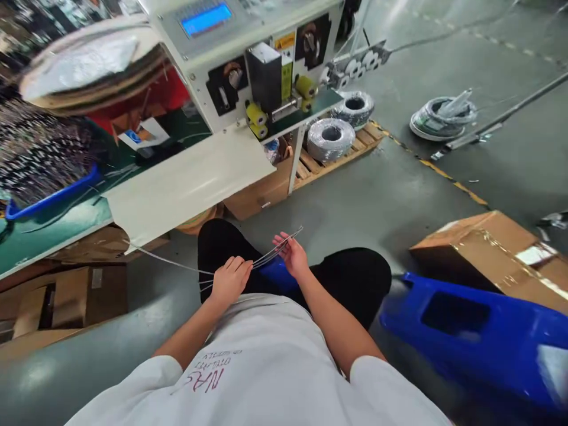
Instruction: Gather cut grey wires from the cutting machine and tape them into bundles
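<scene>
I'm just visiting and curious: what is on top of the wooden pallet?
Two coils sit on the pallet. Further left, the cardboard box and table leg block the view.

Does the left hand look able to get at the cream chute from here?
Probably yes: the chute slopes down ahead of the left hand, nothing solid visibly between. That hand's fingers are closed on wires, though.

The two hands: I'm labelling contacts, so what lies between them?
Several thin grey wires stretch from the left hand to the right hand, as the head view shows.
</scene>
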### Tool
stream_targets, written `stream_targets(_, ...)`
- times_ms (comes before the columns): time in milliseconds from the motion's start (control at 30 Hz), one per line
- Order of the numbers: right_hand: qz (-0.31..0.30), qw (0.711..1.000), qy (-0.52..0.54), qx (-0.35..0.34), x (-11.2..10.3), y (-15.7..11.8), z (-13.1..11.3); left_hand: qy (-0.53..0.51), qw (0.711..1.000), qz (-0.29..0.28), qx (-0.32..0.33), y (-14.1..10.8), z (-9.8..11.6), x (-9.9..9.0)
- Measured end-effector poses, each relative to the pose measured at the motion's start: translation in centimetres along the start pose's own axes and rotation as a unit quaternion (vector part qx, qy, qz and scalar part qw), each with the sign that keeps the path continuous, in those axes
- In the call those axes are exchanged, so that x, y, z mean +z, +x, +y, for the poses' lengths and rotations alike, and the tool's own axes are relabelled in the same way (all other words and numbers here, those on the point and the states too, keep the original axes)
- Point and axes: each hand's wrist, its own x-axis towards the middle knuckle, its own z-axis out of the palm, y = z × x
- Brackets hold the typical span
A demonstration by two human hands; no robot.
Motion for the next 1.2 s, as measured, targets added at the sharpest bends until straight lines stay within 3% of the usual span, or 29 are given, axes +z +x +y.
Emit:
stream_targets(167,0.007,1.000,-0.024,0.009,-0.3,-0.4,0.1,0.007,0.999,-0.031,-0.004,-0.3,0.6,1.8)
stream_targets(367,0.024,1.000,-0.003,-0.001,-0.7,0.1,0.9,0.016,0.998,-0.054,0.016,0.3,0.2,0.7)
stream_targets(533,0.099,0.994,0.043,0.016,-1.0,0.4,1.5,0.062,0.997,-0.041,-0.035,-2.3,-3.5,-1.5)
stream_targets(700,0.099,0.991,0.086,-0.007,-1.4,1.3,1.7,0.044,0.993,-0.004,-0.106,-5.4,-7.5,-0.7)
stream_targets(933,0.082,0.992,0.092,0.006,-1.6,1.1,2.0,0.057,0.984,0.059,-0.161,-6.4,-6.4,1.2)
stream_targets(1200,0.087,0.993,0.078,0.000,-2.2,1.7,2.4,0.112,0.987,0.060,-0.102,-5.0,-7.0,1.6)
